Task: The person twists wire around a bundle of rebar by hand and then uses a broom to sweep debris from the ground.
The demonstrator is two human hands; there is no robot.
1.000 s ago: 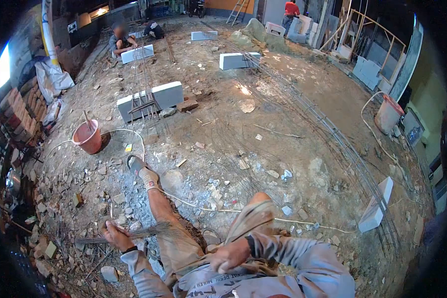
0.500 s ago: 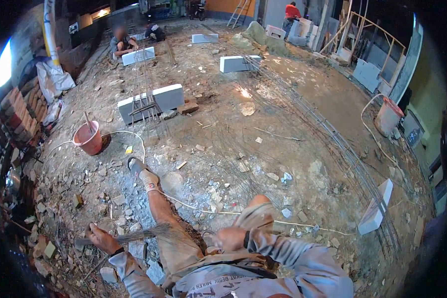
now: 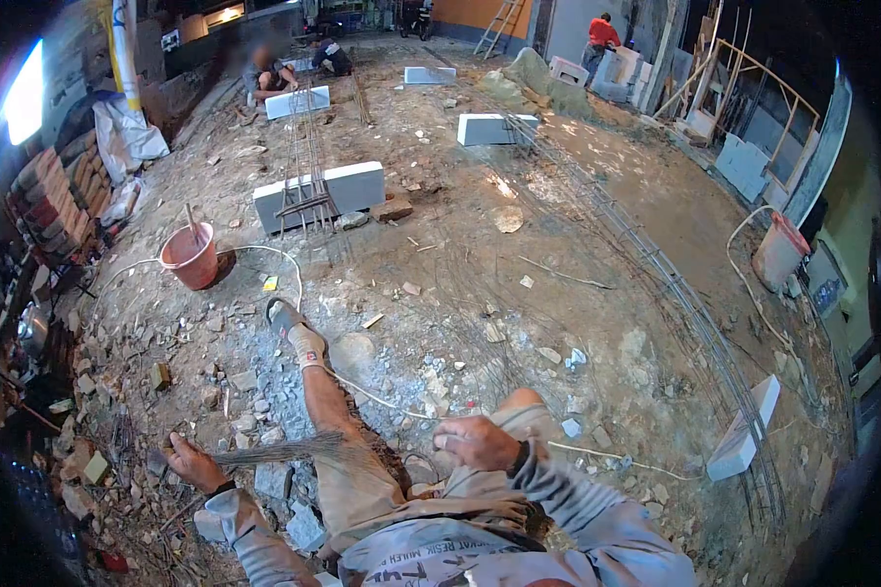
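- The left hand lies low at the person's left side on the rubble, fingers clamped round one end of a wire bundle.
- The wire bundle runs level from that fist across the outstretched left leg, its far end fanning out over the thigh.
- The right hand rests on the bent right knee, fingers curled inward; whether they pinch anything cannot be told.
- A white cord snakes over the ground beside the left leg and passes near the knee.
- The left foot, in a pale sock and sandal, points away over broken stones.
- Beyond it stands an orange bucket with a stick in it.
- Farther on, a grey block bears one end of a rebar cage.
- To the right, a long rebar frame lies on the dirt, with a white block at its near end.
- At the far end, one person crouches by another block, and a person in a red shirt stands by the wall.
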